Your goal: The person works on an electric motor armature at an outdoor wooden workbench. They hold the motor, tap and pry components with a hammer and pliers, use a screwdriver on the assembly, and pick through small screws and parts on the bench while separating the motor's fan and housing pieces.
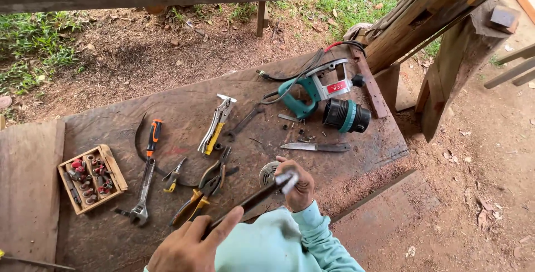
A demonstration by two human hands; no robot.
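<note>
Both hands' grip over outdoor workboard (184, 99)

Rough wooden board (184, 102); dull metal wrench (144, 185).

head view | steep downward | near hands (186, 247) | over wooden board (184, 105)

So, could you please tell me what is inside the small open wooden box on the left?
The small wooden box holds many small red and metal pieces; whatever lies beneath them is covered.
</note>
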